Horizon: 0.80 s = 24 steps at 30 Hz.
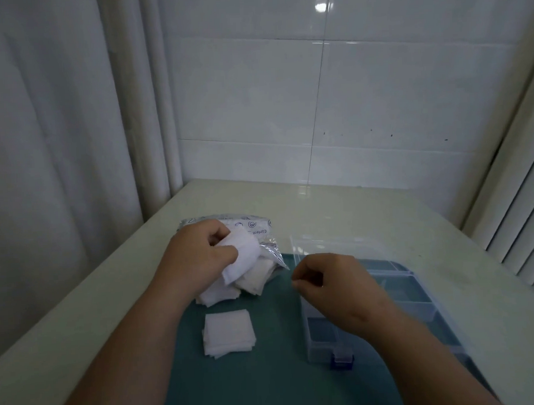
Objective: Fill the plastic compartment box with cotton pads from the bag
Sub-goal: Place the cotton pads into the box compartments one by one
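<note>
Gripping a crumpled wad of cotton pads (242, 255) in the left hand (200, 254), curled tight round it, just above the opened bag (230, 226) at the far edge of the teal mat (267, 380). Judged to be lifting stock clear for transfer. Right hand (324, 284) drawn in narrow, thumb against forefinger, over the compartment box (413, 291) and close to the left edge of its raised clear lid (328, 244). Possibly steadying that lid; cannot tell whether pinching anything. Noted also a loose heap (217, 294) beneath the left hand and a squared stack (228, 332) on the mat, both left of the box, likely staged for loading. No pads made out in the visible compartments. Much of the box hidden behind the right forearm. Bag print mostly unreadable. All set on a pale counter (66, 327).
</note>
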Available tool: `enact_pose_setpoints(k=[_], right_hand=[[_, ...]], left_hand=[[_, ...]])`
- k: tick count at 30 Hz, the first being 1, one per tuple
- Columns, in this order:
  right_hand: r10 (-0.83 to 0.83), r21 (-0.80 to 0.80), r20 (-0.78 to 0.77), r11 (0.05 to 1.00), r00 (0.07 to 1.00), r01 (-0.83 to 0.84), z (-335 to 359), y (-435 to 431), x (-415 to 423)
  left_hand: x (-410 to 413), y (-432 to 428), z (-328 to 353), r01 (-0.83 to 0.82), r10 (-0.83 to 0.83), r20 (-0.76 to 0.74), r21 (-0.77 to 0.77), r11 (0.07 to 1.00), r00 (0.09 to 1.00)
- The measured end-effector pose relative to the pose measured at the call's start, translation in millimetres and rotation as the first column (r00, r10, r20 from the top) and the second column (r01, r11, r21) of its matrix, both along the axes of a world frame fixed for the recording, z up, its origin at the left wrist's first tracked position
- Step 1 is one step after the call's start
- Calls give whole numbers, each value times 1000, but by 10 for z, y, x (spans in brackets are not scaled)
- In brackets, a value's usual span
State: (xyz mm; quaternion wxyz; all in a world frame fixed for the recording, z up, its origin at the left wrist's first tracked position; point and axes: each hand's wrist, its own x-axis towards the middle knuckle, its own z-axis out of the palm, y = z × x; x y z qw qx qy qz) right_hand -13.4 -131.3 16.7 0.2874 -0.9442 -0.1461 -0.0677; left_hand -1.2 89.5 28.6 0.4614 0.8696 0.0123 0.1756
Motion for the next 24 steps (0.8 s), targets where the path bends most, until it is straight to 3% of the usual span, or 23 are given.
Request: enact_pose_setpoints(k=[3,6,10,12,18,24], right_hand=[[36,-39,-12,999,999,-36,17,91,-28],[123,-144,27,983,992,-118,62,251,-77],[349,-372,-7,869,937,-326,-53,623,-103],[392,-438,-62,816,918,-378,-156,763,-113],[413,-556,0,757,911,-344,-269,830,-143],[308,-510,-158,788,938,-345,-134,771,-236]], left_hand=[[21,-20,16,4,-15,-47,-232,973,999],[29,-41,14,-1,-16,-43,-368,930,999],[50,-50,7,-50,55,-5,-481,875,998],[50,-72,10,-56,68,7,-486,872,998],[33,-130,23,-9,30,36,-473,881,999],[45,-134,-1,2,23,46,-481,877,999]])
